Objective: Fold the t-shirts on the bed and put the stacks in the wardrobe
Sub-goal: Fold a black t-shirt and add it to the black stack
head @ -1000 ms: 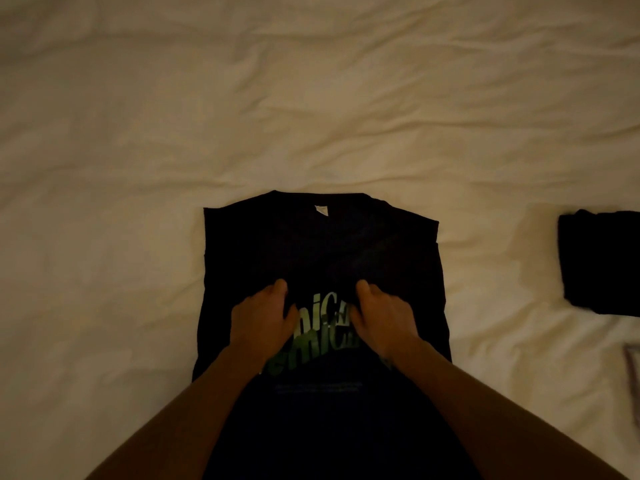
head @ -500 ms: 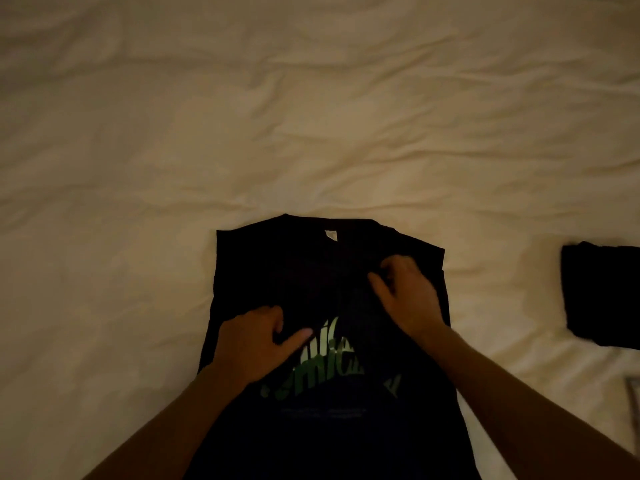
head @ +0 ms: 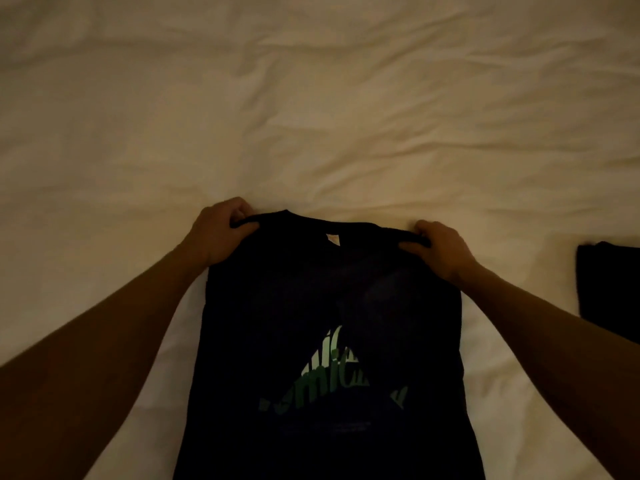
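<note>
A black t-shirt (head: 311, 299) with a green print lies lengthwise on the bed (head: 311, 116), sleeves folded in, collar and white label at the far end. My left hand (head: 218, 233) grips its far left shoulder corner, fingers curled round the fabric. My right hand (head: 436, 247) grips the far right shoulder corner the same way. The shirt's near end runs out of the bottom of the view.
A folded dark garment (head: 609, 292) lies on the sheet at the right edge, partly cut off by the frame. The cream sheet is wrinkled and stretches wide beyond and to the left of the shirt.
Both hands left the printed middle of the shirt, moved outward and away to its far shoulder corners, and took hold of them.
</note>
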The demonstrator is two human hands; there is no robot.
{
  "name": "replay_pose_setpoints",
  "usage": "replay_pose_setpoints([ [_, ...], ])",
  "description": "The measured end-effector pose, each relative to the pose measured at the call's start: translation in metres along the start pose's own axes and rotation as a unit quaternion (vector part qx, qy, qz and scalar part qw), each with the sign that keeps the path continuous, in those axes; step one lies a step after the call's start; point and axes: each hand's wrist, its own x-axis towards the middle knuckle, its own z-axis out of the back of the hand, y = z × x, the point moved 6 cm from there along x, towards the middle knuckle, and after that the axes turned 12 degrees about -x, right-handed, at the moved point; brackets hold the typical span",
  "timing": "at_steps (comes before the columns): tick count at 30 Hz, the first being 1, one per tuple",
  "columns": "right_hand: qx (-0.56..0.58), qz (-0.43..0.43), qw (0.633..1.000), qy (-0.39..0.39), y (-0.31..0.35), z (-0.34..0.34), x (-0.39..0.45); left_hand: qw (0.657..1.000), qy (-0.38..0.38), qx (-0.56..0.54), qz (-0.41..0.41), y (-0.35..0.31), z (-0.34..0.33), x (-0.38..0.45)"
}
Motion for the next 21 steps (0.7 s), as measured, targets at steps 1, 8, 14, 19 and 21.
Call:
replay_pose_setpoints([
  [1, -0.008, -0.006, 1.0, -0.006, -0.002, 0.003, 0.0, 1.0, -0.02, -0.018, -0.015, -0.003, 0.003, -0.002],
  [8, 0.042, -0.002, 0.998, -0.043, -0.004, 0.013, -0.005, 0.996, -0.055, -0.019, -0.065, -0.007, 0.005, -0.024],
  [14, 0.022, 0.04, 0.999, 0.013, -0.01, 0.018, -0.024, 0.997, 0.01, 0.047, -0.068, -0.012, 0.013, -0.043],
  [19, 0.073, 0.058, 0.994, -0.052, -0.01, 0.037, -0.044, 0.996, -0.015, 0.013, -0.087, -0.025, 0.02, -0.063],
  [21, 0.077, 0.067, 0.992, -0.071, -0.01, 0.042, -0.053, 0.995, -0.037, 0.0, -0.094, -0.032, 0.023, -0.073],
])
